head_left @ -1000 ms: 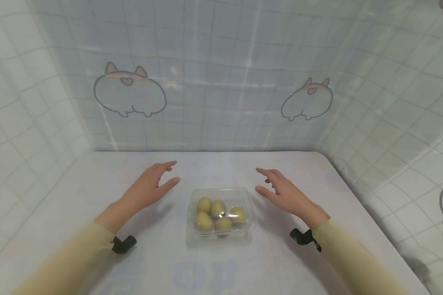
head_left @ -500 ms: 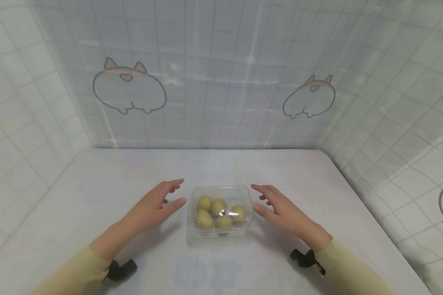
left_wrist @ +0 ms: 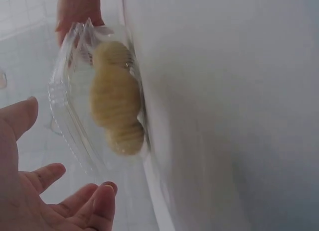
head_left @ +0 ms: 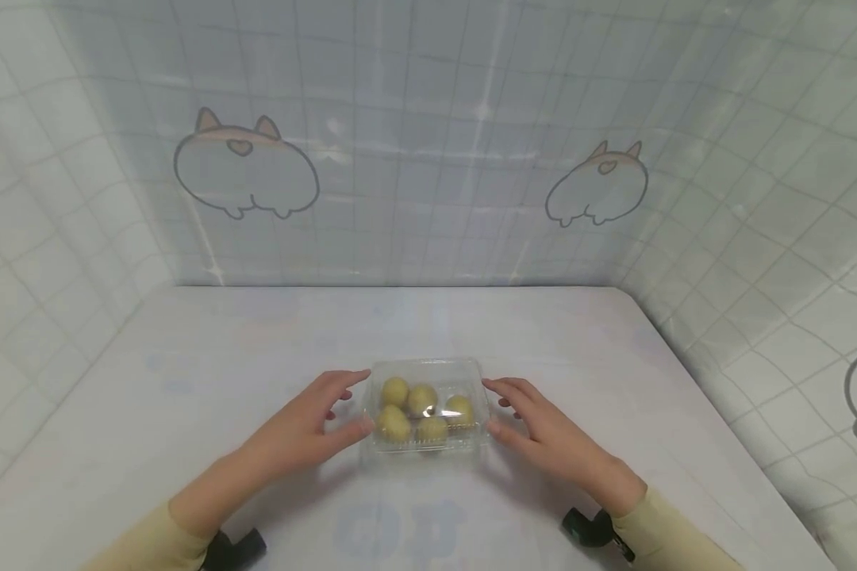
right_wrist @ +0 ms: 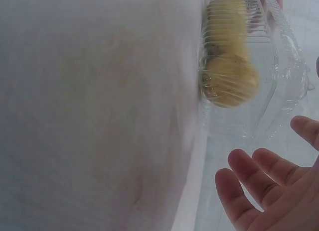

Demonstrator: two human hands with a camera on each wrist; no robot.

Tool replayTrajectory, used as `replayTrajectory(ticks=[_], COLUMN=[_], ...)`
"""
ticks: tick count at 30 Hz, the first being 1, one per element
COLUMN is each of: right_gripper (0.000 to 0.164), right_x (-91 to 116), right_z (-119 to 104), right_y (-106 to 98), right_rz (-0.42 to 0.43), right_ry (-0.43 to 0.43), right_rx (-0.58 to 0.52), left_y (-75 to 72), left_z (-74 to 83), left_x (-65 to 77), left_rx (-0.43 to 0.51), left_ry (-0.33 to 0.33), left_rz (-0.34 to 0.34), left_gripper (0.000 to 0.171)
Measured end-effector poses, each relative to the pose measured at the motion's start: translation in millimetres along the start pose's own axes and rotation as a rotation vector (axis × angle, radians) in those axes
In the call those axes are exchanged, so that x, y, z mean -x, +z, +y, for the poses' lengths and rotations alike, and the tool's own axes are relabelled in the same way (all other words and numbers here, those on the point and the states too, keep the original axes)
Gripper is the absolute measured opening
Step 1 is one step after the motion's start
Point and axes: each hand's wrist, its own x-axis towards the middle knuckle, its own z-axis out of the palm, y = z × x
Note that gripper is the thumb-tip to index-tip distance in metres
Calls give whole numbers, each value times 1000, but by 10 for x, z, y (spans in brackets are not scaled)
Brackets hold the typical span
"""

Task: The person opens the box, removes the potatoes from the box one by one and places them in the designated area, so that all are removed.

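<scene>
A clear plastic clamshell box [head_left: 428,369] sits on the table in the head view, holding several round yellow things [head_left: 394,425] that look like small fruits or potatoes. At its left side is my left hand [head_left: 303,424], fingers extended and thumb apart from them. My right hand [head_left: 546,428] mirrors it on the right side. In the left wrist view, a gap shows between the left fingertips [left_wrist: 103,198] and the box [left_wrist: 75,116]. The right wrist view likewise shows the right fingertips [right_wrist: 238,159] just short of the box [right_wrist: 279,86]. Neither hand holds anything.
The white table [head_left: 257,333] has faint printed patterns. White grid-patterned sheeting [head_left: 428,159] with cartoon drawings rises behind it and at both sides. A dark wrist camera [head_left: 587,527] is strapped at the right wrist, and another dark camera [head_left: 237,549] at the left.
Both hands have come down and inward towards the box, from well apart to right beside its left and right sides. The box has stayed in place on the table.
</scene>
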Motion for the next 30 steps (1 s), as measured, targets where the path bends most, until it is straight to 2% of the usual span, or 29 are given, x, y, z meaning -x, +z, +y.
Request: replayTrajectory(ticks=[9,17,22,30], right_gripper=[59,62,61,60], right_x=[98,136,123,92], right_z=[-54,-91,-94,-57], right_y=[47,110,156,204], right_rz=[5,58,81,148], right_ry=[-39,-87,-90,-133], right_rx=[-43,45,32,-15], left_y=[83,101,74,75], left_z=[77,113,124,102], left_x=[63,75,63,53], left_rx=[0,-14,-20,-21], left_ry=[-23,-58,-90,-83], left_rz=[-67,-103,-142,-118], left_gripper=[84,90,92,85])
